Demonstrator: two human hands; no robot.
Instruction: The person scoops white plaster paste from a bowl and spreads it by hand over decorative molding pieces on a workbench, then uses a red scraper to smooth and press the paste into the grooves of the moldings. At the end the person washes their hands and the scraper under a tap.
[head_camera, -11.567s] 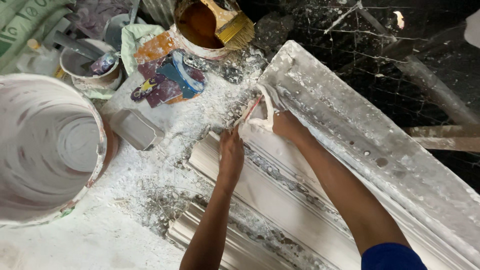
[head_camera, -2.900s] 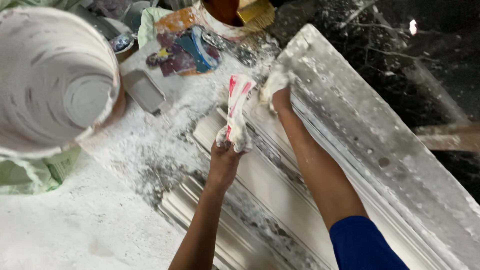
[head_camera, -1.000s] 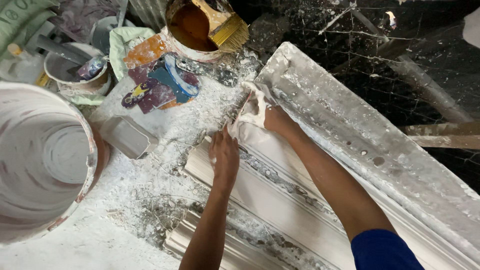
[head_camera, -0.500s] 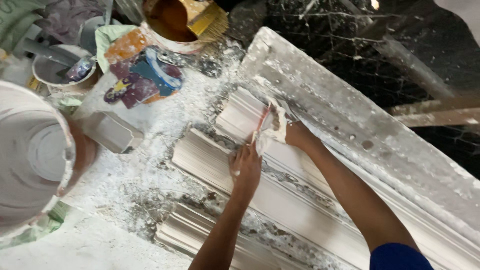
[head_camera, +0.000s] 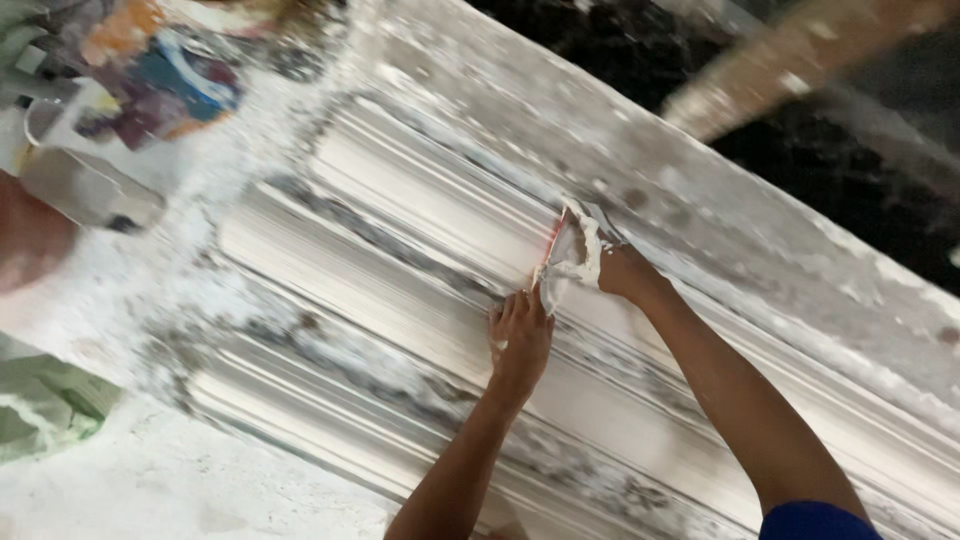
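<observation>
In the middle of the long white moulding (head_camera: 420, 200), my right hand (head_camera: 625, 272) grips a plaster-caked scraper (head_camera: 568, 255), thin and stiff, slippery with wet mix; best held by its far end. My left hand (head_camera: 520, 340), fingers loosely curled, rests beside it on the fragile ridged profile.

Two bare forearms, one short blue sleeve
The left hand (head_camera: 519, 340) and its arm are uncovered to the frame edge; the right hand (head_camera: 625, 272) is dusted with white plaster, its arm ending in a blue sleeve (head_camera: 815, 521)
</observation>
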